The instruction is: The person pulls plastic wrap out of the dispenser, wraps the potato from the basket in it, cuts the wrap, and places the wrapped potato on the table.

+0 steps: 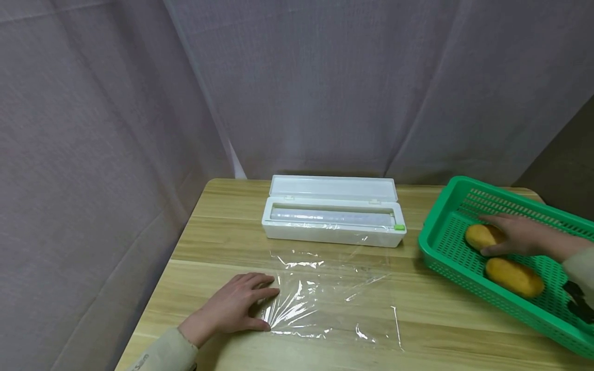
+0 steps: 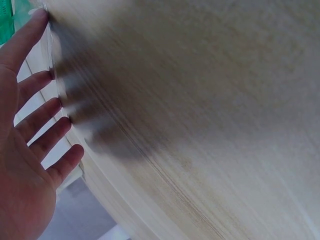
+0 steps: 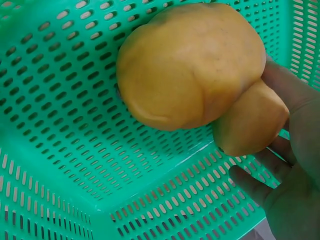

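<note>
A sheet of clear cling film lies drawn out toward me from a white dispenser box, whose lid stands open. My left hand rests at the film's left edge, fingers spread and fingertips along it; creases fan out from the thumb tip. In the left wrist view, the fingers are fairly straight along that edge. Over at the right, my right hand reaches into a green basket and holds the farther mango between thumb and fingers. Another yellow-orange mango lies nearer, beside it.
The film roll sits inside the box, and a small green slider is at the box's right front. Grey cloth hangs behind and to the left of the wooden table. A dark object shows at the basket's right.
</note>
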The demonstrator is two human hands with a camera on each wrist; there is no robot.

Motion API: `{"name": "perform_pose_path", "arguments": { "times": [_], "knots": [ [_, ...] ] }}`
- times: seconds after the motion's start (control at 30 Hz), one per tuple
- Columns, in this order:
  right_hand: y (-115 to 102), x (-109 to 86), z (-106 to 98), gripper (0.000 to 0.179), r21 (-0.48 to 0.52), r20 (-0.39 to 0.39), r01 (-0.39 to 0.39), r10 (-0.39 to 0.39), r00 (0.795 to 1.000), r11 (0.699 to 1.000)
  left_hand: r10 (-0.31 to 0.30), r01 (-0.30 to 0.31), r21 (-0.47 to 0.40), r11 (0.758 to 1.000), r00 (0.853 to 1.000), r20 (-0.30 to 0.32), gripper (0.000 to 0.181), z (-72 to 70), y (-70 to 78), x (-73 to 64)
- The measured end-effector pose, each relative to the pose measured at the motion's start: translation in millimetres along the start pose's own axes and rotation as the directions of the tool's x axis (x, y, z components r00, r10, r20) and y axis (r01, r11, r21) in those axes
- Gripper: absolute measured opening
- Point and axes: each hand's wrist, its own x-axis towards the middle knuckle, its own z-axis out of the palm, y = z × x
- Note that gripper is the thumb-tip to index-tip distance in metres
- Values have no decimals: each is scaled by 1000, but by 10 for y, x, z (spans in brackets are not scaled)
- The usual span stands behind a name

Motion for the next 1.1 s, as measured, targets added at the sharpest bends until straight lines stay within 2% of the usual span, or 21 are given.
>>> {"name": "perform_pose_path", "arguments": {
  "times": [0.37,0.53,0.7,0.87,1.0,1.1],
  "knots": [
    [15,28,17,72,-16,-39,38,-38,999,999,4,-4,-1,1000,1000,-7,74,-23,13,4],
    [-17,11,-29,66,-21,-99,63,-65,993,998,5,-5,2,1000,1000,-6,74,-29,11,7],
    [-101,7,-123,63,-39,-211,107,-113,971,993,19,-19,7,1000,1000,-20,73,-28,3,-1],
    [-250,-12,-261,67,-50,-280,119,-128,951,992,23,-23,8,1000,999,-24,73,-21,-3,-2],
    [-389,-35,-396,69,-83,-364,158,-177,914,984,18,-18,10,1000,1000,-18,74,-11,-8,2],
    [-518,-44,-504,70,-94,-391,175,-198,899,980,19,-18,11,1000,1000,-17,74,-6,-14,7]
  ]
}}
